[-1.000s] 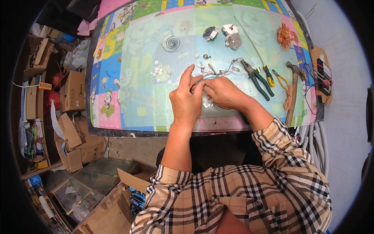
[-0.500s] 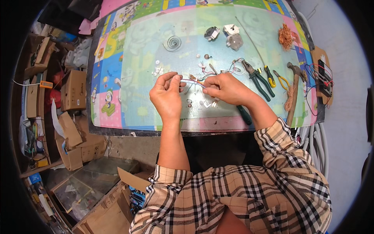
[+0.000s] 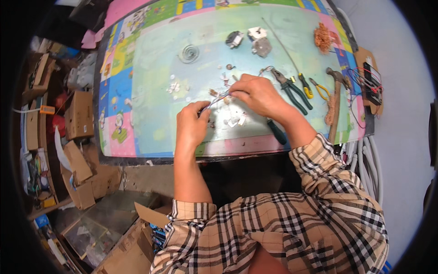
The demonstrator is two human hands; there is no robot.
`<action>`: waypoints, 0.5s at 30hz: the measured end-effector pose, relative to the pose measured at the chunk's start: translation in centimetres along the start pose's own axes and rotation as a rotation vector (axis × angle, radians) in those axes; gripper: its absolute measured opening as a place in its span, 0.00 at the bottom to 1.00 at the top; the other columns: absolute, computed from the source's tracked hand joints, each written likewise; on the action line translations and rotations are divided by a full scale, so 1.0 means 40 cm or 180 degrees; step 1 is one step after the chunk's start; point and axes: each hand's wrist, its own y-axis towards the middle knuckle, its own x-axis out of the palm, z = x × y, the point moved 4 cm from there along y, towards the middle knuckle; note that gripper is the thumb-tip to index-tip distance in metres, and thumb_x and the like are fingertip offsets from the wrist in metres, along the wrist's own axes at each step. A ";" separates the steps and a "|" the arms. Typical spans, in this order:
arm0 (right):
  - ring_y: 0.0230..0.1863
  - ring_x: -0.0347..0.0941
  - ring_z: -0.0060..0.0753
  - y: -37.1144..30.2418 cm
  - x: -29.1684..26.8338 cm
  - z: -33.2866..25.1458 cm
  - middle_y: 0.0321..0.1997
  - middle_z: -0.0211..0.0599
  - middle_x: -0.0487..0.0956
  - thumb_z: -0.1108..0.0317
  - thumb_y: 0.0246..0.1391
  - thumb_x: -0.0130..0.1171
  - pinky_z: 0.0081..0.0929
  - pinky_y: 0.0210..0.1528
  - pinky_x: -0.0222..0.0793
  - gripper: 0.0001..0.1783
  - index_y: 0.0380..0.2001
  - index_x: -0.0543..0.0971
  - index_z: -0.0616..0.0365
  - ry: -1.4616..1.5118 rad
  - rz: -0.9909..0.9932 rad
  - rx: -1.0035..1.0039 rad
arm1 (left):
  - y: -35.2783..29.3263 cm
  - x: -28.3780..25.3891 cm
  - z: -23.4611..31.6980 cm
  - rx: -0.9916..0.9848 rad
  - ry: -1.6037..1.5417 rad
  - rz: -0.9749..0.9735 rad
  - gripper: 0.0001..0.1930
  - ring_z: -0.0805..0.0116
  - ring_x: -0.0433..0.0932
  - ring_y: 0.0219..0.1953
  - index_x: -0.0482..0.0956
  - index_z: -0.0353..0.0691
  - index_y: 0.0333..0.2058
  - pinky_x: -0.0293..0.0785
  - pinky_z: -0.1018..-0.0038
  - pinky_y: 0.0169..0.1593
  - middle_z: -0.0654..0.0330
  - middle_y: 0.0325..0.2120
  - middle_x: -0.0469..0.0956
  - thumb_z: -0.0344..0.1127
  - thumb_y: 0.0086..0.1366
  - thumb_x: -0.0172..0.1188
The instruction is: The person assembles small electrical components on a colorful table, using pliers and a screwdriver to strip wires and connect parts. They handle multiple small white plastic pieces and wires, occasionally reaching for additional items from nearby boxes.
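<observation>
In the head view, I cannot follow the bundle of thin bluish and reddish wires (image 3: pixel 218 100) to its ends, where fingers cover it; blur keeps me from counting strands; it stretches between the hands, above the colourful patterned tabletop (image 3: pixel 153 114). The bare left hand (image 3: pixel 190 125) reaches forward, thumb and forefinger pinched on the wires; the bare right hand (image 3: pixel 259 95) angles inward, knuckles up, pinching them farther along, so the hands stand apart, with the wires slanting up to the right. The small white pieces (image 3: pixel 235 120) lying below are too smeared for me to identify; beside the right forearm (image 3: pixel 299 125) lies a dark green tool handle (image 3: pixel 276 132); the tan plaid shirt (image 3: pixel 278 219) is cut off by the lower edge.
</observation>
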 end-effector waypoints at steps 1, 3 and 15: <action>0.35 0.73 0.45 0.000 0.006 -0.004 0.30 0.38 0.76 0.65 0.49 0.56 0.38 0.37 0.68 0.07 0.31 0.81 0.51 0.0061 0.0038 -0.0109 | -0.007 0.001 0.005 0.0160 0.0288 -0.0042 0.12 0.66 0.77 0.31 0.80 0.33 0.39 0.72 0.70 0.36 0.51 0.34 0.78 0.29 0.56 0.59; 0.35 0.73 0.45 -0.003 0.028 -0.004 0.30 0.38 0.75 0.65 0.49 0.56 0.37 0.36 0.68 0.07 0.31 0.81 0.52 0.0126 0.0041 -0.0287 | -0.019 0.007 0.026 0.0035 0.0563 -0.0222 0.14 0.54 0.74 0.47 0.81 0.36 0.40 0.69 0.64 0.49 0.43 0.47 0.73 0.33 0.54 0.62; 0.34 0.73 0.47 -0.018 0.055 -0.004 0.33 0.38 0.75 0.65 0.50 0.57 0.38 0.36 0.69 0.07 0.32 0.79 0.54 0.0001 -0.0317 -0.0296 | -0.027 0.055 0.028 0.0698 0.0998 -0.0567 0.11 0.45 0.54 0.63 0.79 0.30 0.25 0.50 0.60 0.64 0.43 0.59 0.61 0.35 0.55 0.60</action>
